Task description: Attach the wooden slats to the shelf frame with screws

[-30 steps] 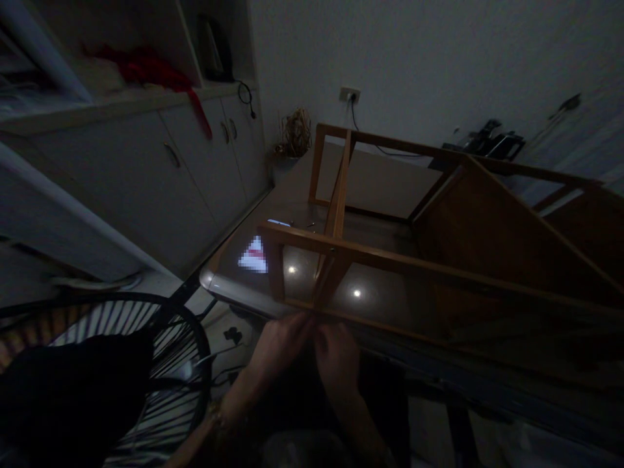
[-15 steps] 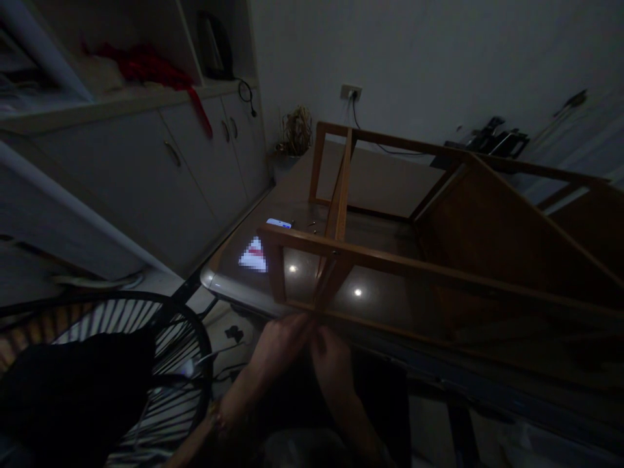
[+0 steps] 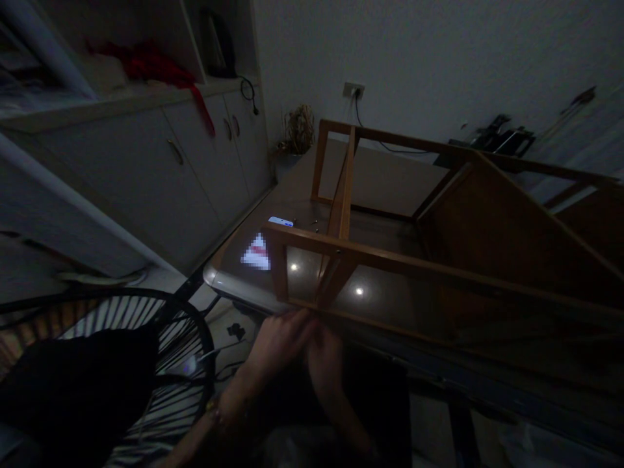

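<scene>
A wooden shelf frame [image 3: 409, 263] lies on its side on the table [image 3: 244, 279]. My left hand [image 3: 283, 338], with a bracelet at the wrist, is closed at the frame's near lower rail, below the crosspiece. Pressed close beside it, my right hand [image 3: 325, 357] has its fingers curled in at the same spot. Whatever the fingers hold is hidden by the hands and the dim light. A few small screws [image 3: 314, 222] lie on the tabletop behind the near rail.
A white phone-like object [image 3: 281, 221] and a blurred-out white patch [image 3: 257, 253] are at the table's left end. A black slatted chair [image 3: 185, 325] bearing dark cloth stands at left. White cabinets [image 3: 131, 169] line the left wall, and a dried plant [image 3: 298, 127] sits behind.
Both hands stay together at the near lower rail, with the right hand turned slightly and shifted a little left. The whole view has drifted slightly. The frame looks unmoved on the table.
</scene>
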`<act>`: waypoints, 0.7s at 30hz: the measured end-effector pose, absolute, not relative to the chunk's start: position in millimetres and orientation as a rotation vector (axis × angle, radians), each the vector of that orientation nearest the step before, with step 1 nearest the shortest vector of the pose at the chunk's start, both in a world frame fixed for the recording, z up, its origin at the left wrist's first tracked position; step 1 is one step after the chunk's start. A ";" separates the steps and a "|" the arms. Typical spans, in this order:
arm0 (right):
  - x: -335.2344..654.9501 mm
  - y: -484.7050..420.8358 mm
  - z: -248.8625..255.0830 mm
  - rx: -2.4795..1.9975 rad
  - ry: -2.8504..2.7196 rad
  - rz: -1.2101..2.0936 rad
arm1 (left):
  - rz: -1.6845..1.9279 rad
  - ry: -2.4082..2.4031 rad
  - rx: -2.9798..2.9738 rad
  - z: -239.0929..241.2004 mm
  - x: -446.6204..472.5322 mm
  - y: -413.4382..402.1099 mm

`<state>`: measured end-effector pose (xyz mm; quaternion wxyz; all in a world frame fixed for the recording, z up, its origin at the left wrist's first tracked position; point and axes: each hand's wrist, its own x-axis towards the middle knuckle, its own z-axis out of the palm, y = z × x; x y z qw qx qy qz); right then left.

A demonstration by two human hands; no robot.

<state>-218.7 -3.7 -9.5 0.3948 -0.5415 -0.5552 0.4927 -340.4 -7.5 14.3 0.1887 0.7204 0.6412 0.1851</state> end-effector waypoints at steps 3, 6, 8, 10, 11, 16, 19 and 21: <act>-224.7 -5.8 -8.9 -1.360 -1.278 1.389 | 0.607 1.878 1.887 7.8 -343.9 -14.9; -228.6 -5.9 -8.9 -1.292 -1.209 1.426 | 0.610 1.972 1.774 -0.2 -348.5 -20.8; -230.6 -5.0 -8.7 -1.267 -1.176 1.431 | 0.635 1.967 1.714 -3.2 -350.1 -21.7; -232.9 -3.6 -8.1 -1.251 -1.136 1.455 | 0.719 1.914 1.625 -4.0 -350.2 -20.2; -233.9 -3.0 -7.7 -1.243 -1.108 1.471 | 0.773 1.879 1.571 -3.9 -350.0 -18.9; -230.3 -2.1 -5.7 -1.245 -1.101 1.451 | 0.938 1.825 1.417 0.4 -349.9 -14.0; -216.3 -2.7 -5.3 -1.289 -1.374 1.249 | 0.939 1.873 1.441 6.4 -349.9 -13.4; -205.4 -2.1 -4.3 -1.293 -1.616 0.996 | 0.891 1.949 1.497 11.7 -349.6 -12.4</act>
